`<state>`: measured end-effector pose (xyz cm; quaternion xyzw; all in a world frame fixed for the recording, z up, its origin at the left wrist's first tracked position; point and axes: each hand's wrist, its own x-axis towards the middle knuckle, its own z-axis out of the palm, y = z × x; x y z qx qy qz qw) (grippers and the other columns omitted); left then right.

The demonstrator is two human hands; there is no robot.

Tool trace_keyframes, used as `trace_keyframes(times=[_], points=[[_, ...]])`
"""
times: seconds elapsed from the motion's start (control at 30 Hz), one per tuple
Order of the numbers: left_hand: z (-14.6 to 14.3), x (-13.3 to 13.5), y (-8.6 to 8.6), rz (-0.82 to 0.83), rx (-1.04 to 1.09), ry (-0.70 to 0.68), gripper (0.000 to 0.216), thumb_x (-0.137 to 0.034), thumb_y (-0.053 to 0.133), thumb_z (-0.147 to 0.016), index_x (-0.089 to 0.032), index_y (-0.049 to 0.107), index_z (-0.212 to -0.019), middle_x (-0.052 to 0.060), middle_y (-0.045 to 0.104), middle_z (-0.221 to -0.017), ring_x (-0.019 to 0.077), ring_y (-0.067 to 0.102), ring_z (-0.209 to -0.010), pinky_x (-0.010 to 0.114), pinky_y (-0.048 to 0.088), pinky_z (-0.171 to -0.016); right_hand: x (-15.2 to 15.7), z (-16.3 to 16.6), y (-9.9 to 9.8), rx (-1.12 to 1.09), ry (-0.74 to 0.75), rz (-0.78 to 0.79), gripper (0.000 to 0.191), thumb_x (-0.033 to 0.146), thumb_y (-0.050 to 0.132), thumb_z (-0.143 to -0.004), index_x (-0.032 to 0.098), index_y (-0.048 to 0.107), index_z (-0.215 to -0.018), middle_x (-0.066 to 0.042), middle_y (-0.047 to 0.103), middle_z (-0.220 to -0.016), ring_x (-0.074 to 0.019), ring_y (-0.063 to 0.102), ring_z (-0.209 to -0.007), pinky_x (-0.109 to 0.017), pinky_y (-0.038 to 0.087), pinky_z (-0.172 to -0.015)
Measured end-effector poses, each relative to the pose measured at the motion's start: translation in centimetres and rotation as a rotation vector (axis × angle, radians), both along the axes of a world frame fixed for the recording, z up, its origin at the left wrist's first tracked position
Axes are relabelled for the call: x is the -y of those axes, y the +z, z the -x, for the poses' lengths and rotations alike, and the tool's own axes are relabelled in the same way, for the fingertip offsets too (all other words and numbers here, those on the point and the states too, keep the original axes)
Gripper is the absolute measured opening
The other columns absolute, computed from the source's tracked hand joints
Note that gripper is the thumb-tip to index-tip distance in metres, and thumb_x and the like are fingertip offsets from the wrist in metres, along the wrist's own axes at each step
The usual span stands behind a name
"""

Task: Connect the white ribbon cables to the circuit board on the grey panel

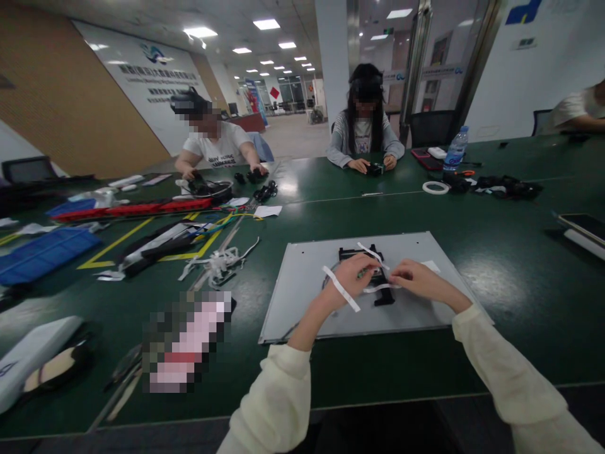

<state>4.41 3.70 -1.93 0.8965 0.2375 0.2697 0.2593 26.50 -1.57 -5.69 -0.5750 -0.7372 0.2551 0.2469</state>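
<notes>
A black frame-like part (385,295) with a bit of green circuit board showing lies on a white board (302,271) before me. Over its middle is my left hand (352,272), fingers bent together at the part; what they hold is hidden. From the other side my right hand (418,279) comes in, thumb and fingertips pinched close to the part's right edge; I cannot make out what is between them. A white tape strip (341,289) lies across the back of my left hand. Another thin white strip (373,255) crosses the frame's top. A grey cable runs leftward under my left wrist.
Left of the board lie a tangle of white strips (220,265), a blurred-out pink object (189,353), and a blue tray (45,252). A tape roll (435,188) and a water bottle (456,149) stand farther right. Two people handle black items across the green table (312,217).
</notes>
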Motion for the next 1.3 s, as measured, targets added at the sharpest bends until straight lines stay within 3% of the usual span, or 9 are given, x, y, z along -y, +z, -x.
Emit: trace_keyframes(times=[0.13, 0.33, 0.57, 0.63, 0.73, 0.83, 1.03, 1.3], points=[[-0.1, -0.4, -1.4, 0.010, -0.032, 0.013, 0.024, -0.012, 0.047, -0.086, -0.016, 0.065, -0.101, 0.006, 0.066, -0.098, 0.0161, 0.061, -0.094, 0.029, 0.049, -0.084, 0.0, 0.0, -0.3, 0.002, 0.012, 0.006, 0.028, 0.045, 0.057, -0.083, 0.020, 0.069, -0.084, -0.006, 0.061, -0.095, -0.0192, 0.056, -0.090, -0.033, 0.042, -0.083], [-0.1, -0.5, -1.8, 0.057, -0.030, 0.026, 0.023, -0.012, 0.047, -0.086, -0.018, 0.065, -0.100, 0.005, 0.066, -0.101, 0.0157, 0.060, -0.096, 0.028, 0.049, -0.084, 0.0, 0.2, -0.5, -0.022, -0.006, 0.047, 0.025, 0.043, 0.060, -0.079, 0.019, 0.065, -0.078, -0.005, 0.060, -0.091, -0.0186, 0.055, -0.085, -0.033, 0.042, -0.079], [-0.3, 0.4, -1.1, -0.003, 0.058, 0.053, 0.024, -0.021, 0.044, -0.092, -0.016, 0.063, -0.107, 0.008, 0.065, -0.109, 0.0173, 0.058, -0.106, 0.031, 0.044, -0.095, 0.4, 1.1, 1.3, -0.438, 0.092, 0.253, 0.029, 0.046, 0.061, -0.078, 0.017, 0.057, -0.080, 0.001, 0.057, -0.072, -0.0129, 0.054, -0.068, -0.026, 0.043, -0.065], [-0.3, 0.8, -0.7, 0.013, 0.047, 0.050, 0.024, -0.025, 0.044, -0.093, -0.016, 0.064, -0.103, 0.007, 0.067, -0.105, 0.0175, 0.060, -0.101, 0.030, 0.045, -0.090, 0.6, 1.3, 1.8, -0.506, 0.103, 0.271, 0.032, 0.048, 0.063, -0.076, 0.017, 0.056, -0.081, 0.002, 0.055, -0.068, -0.0110, 0.051, -0.064, -0.024, 0.041, -0.061], [-0.3, 1.3, -0.4, 0.089, -0.014, 0.067, 0.024, -0.028, 0.046, -0.092, -0.016, 0.066, -0.089, 0.003, 0.068, -0.083, 0.0145, 0.062, -0.078, 0.025, 0.045, -0.072, 0.8, 1.2, 2.1, -0.548, 0.099, 0.271, 0.032, 0.047, 0.065, -0.076, 0.016, 0.058, -0.081, 0.003, 0.054, -0.065, -0.0094, 0.049, -0.060, -0.023, 0.038, -0.059], [-0.4, 1.6, -0.8, 0.148, -0.040, 0.148, 0.025, -0.028, 0.048, -0.090, -0.016, 0.065, -0.077, -0.001, 0.061, -0.063, 0.0111, 0.055, -0.061, 0.022, 0.039, -0.059, 0.7, 0.8, 1.7, -0.520, 0.047, 0.264, 0.031, 0.046, 0.062, -0.078, 0.016, 0.062, -0.085, 0.001, 0.057, -0.069, -0.0100, 0.051, -0.062, -0.023, 0.038, -0.059], [-1.1, 2.3, -2.3, 0.139, -0.056, 0.357, 0.025, -0.030, 0.052, -0.087, -0.016, 0.061, -0.068, -0.002, 0.057, -0.060, 0.0108, 0.052, -0.059, 0.022, 0.034, -0.058, 0.7, 0.8, 0.6, -0.299, -0.076, 0.219, 0.028, 0.040, 0.053, -0.082, 0.015, 0.065, -0.080, 0.000, 0.061, -0.066, -0.0119, 0.054, -0.061, -0.025, 0.040, -0.060], [-2.1, 3.1, -2.8, 0.175, -0.199, 0.360, 0.029, -0.033, 0.046, -0.090, -0.017, 0.062, -0.071, 0.000, 0.060, -0.058, 0.0128, 0.054, -0.057, 0.023, 0.037, -0.058, 1.1, 0.6, 0.8, -0.084, -0.163, 0.087, 0.025, 0.039, 0.057, -0.079, 0.016, 0.065, -0.075, -0.002, 0.065, -0.070, -0.0143, 0.058, -0.066, -0.025, 0.039, -0.062]])
